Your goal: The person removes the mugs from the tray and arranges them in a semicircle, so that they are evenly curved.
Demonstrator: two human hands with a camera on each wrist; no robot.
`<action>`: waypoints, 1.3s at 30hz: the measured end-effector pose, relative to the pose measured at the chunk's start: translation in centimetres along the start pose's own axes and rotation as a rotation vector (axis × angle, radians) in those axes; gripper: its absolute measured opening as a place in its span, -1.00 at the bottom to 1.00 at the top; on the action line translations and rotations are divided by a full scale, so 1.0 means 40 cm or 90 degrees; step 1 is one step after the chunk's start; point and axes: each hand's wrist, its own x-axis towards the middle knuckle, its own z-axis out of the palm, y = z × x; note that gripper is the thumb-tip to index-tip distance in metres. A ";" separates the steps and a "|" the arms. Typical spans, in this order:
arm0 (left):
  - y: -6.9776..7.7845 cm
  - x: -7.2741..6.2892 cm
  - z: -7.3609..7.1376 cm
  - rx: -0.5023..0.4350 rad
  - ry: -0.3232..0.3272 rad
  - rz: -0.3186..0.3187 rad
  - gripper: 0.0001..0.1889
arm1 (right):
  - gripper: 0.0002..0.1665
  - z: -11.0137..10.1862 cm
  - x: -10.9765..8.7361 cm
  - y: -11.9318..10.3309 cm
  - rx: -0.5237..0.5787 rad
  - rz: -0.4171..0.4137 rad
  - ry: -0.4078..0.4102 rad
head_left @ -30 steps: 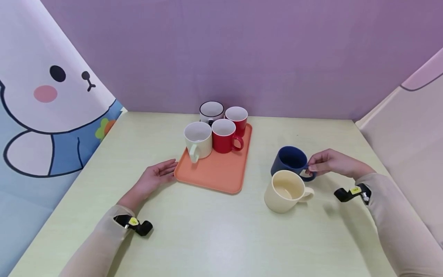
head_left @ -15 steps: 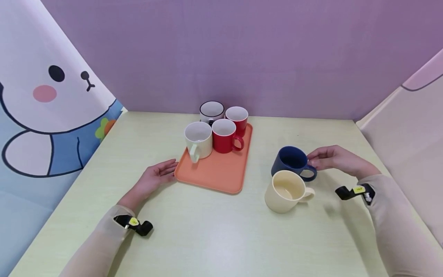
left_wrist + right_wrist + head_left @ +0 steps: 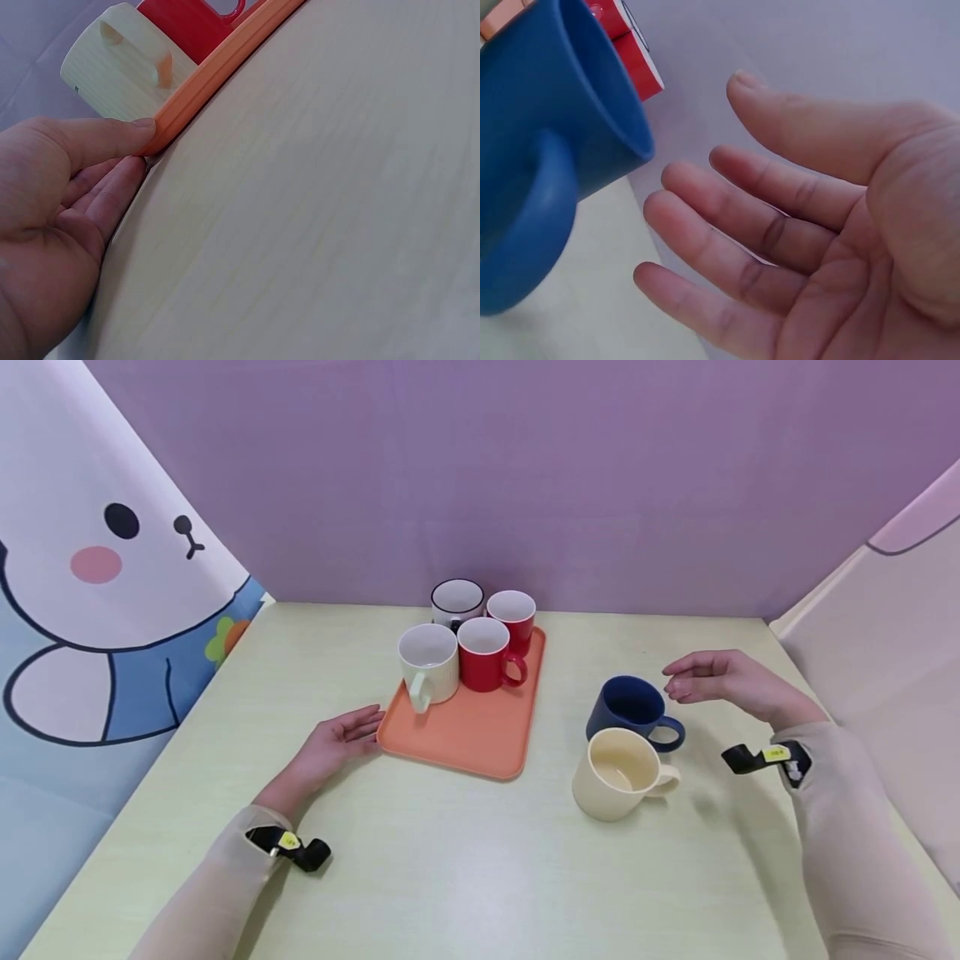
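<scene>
My left hand (image 3: 330, 750) is at the near left corner of an orange tray (image 3: 480, 743). In the left wrist view its thumb (image 3: 112, 142) lies on the tray's rim while the other fingers reach its lower edge, pinching the corner. My right hand (image 3: 731, 685) hovers above and right of a dark blue mug (image 3: 633, 708), apart from its handle, fingers loosely extended and holding nothing. A cream mug (image 3: 611, 781) stands just in front of the blue one. Both mugs are upright, handles toward the right.
Together toward the tray's back stand a pale ribbed mug (image 3: 431, 668), a red mug (image 3: 483, 664), another red mug (image 3: 517, 618) and a white mug with a black rim (image 3: 457, 597). A purple backdrop (image 3: 525, 485) rises behind the table.
My right hand has let go of the blue mug's handle and lifted up and away from it. The blue mug stays in place, and the left hand has not moved.
</scene>
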 end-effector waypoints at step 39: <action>0.005 -0.001 0.001 0.000 -0.004 -0.002 -0.31 | -0.62 0.208 0.319 -0.197 -0.182 0.071 -0.020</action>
